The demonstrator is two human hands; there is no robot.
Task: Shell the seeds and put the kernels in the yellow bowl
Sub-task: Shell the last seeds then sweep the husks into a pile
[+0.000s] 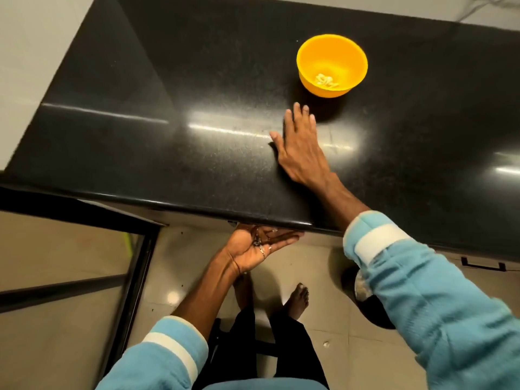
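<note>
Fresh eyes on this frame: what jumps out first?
The round bright yellow plastic bowl stands out, right of centre towards the far side of the glossy black stone countertop, with a few pale kernels at its bottom. Just in front of it the right hand lies flat on the countertop, fingers straight. The left hand is cupped palm-up under the countertop's front edge, with small dark bits in it.
</note>
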